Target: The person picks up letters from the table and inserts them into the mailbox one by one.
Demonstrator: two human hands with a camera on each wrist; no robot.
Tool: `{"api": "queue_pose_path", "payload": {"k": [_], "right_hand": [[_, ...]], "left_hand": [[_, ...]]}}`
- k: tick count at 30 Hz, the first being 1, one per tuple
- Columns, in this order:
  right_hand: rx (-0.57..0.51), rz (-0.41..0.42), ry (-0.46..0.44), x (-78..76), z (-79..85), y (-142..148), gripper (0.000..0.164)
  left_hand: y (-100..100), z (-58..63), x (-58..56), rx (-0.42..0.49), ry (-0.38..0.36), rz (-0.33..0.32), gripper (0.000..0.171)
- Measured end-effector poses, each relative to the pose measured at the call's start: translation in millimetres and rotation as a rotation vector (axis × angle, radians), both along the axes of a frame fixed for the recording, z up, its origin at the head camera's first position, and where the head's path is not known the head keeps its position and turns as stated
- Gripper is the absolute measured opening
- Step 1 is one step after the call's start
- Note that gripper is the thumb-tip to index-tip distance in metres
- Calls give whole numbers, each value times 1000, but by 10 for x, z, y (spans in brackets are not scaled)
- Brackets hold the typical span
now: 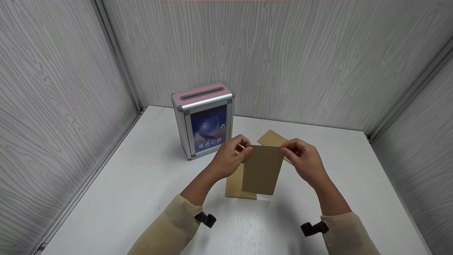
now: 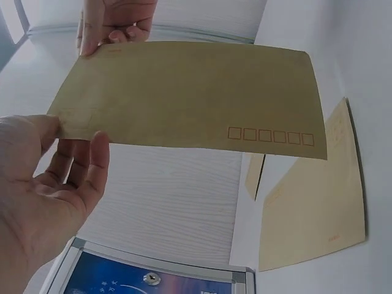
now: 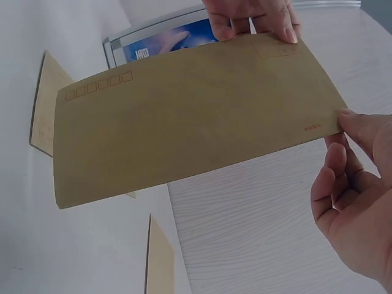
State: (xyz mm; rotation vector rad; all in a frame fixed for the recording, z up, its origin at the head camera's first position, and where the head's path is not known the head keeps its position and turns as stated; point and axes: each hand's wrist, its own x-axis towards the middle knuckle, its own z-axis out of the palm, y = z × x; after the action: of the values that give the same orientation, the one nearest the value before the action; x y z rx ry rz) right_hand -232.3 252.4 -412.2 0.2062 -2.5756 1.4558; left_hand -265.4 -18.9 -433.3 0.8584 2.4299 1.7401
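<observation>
Left hand [image 1: 231, 159] fingers clamped on 1 envelope [image 1: 262, 170] at its upper left corner, right hand [image 1: 307, 159] fingers on its upper right. Held above counter [image 1: 141, 184], where near envelope [image 1: 238, 191] and far envelope [image 1: 271, 137] lay. Box [image 1: 208, 127] stood back left.

Head view looks down from above; close wrist views share one envelope [image 2: 184, 98].

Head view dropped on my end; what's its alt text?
A person's left hand and right hand pinch the upper corners of a brown envelope, held up over a white table. Behind it, partly hidden, a nearer envelope and a farther envelope lie on the table. To the left stands a blue-fronted box with a pink, slotted top.
</observation>
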Motion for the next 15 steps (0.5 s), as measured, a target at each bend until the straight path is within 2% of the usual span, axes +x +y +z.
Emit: {"api": "queue_pose_path", "payload": {"k": [6,15], "right_hand": [[30,39,31,-52,86,-73,13],[-31,97,77,-148,304,-212,12]], "left_hand": [[-99,99,-21,-18,71,75,12],[-214,312,-37,-55,221,114,15]]}}
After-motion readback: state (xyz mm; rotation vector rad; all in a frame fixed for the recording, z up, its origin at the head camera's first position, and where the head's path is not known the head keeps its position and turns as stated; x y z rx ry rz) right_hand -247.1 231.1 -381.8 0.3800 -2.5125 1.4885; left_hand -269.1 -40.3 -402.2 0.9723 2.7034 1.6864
